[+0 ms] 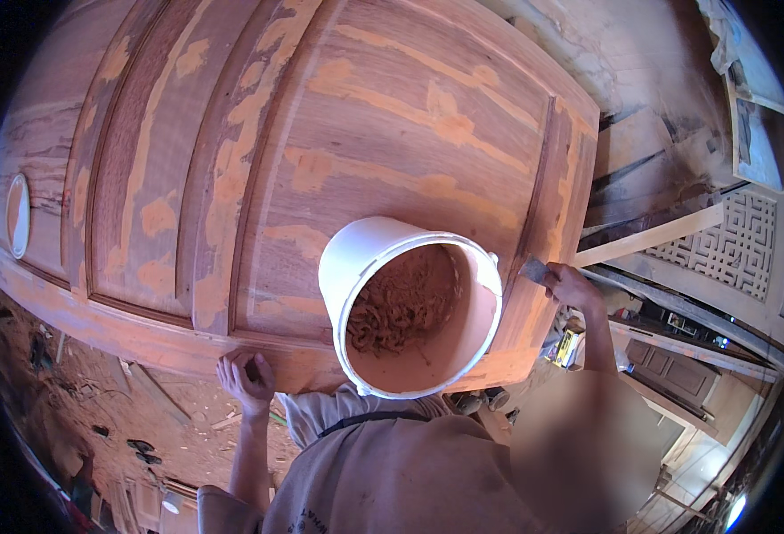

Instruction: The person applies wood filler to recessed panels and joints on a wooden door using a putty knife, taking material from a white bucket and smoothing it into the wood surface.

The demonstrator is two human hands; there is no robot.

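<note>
A wide wooden panelled door (383,116) lies under my hands, streaked and dabbed with orange-brown filler. On its near part stands a white bucket (338,267) holding reddish-brown, clumpy filler (401,303), some smeared on the inner wall. To the right of the bucket, my right hand (572,289) is closed on a small grey scraper (534,271), its blade over the door's right border. My left hand (247,378) rests at the near edge, left of the bucket. Its fingers are loosely curled, with a gap to the thumb and nothing visible between them.
A white-rimmed round lid (19,216) with filler inside lies on the door's far left. Wood scraps (156,392) litter the dusty floor. At right are a carved lattice panel (721,245), a pale wooden board (654,234) and a cluttered bench. A blurred patch covers the lower right.
</note>
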